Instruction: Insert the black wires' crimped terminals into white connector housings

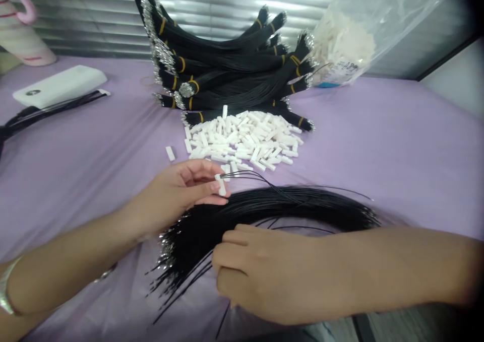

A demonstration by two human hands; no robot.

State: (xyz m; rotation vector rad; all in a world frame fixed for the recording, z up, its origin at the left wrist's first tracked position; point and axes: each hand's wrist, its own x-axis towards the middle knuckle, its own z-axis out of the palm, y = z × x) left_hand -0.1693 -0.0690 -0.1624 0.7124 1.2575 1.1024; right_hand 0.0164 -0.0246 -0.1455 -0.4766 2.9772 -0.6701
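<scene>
The small white rectangular connector (221,186) is pinched in the left hand's (196,185) fingers, thin black wires running from it; the right hand (260,271), apart, is curled over the loose black wire bundle (280,206), its grip hidden.

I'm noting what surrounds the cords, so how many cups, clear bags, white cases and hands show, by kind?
Cup: 1
Clear bag: 1
White case: 1
Hands (left hand, right hand): 2
Total: 5
</scene>
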